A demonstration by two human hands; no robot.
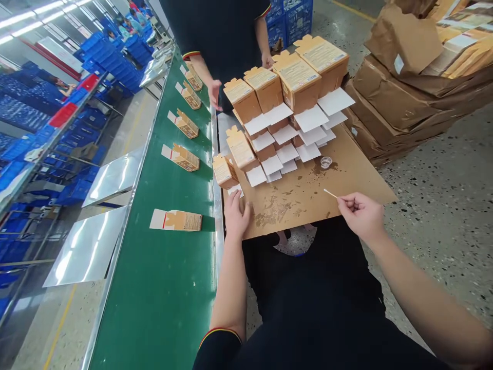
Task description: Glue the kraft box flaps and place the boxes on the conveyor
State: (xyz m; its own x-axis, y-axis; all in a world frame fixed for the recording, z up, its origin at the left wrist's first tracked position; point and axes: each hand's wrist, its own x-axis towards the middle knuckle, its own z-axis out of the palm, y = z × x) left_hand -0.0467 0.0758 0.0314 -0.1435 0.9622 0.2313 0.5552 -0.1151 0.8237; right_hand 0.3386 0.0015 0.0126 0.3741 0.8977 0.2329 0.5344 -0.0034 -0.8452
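Brown cardboard bench (pixel 346 174) carries rows of open-flapped cartons (pixel 269 118). Right hand (pixel 362 216) pinches a thin stick (pixel 330 193); left hand (pixel 235 215) rests open, fingers curled, beside the nearest carton (pixel 224 171).

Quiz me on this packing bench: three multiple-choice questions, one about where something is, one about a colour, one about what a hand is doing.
1. Where is the small clear cup?
A. on the cardboard sheet
B. on the conveyor
C. on the floor

2. What colour is the conveyor belt?
A. blue
B. green
C. grey

3. What does the right hand hold?
A. a box
B. nothing
C. a thin stick

Answers:
1 A, it sits on the stained brown sheet beside the white flaps.
2 B, the belt carrying boxes is green.
3 C, the stick is pinched between fingertips.
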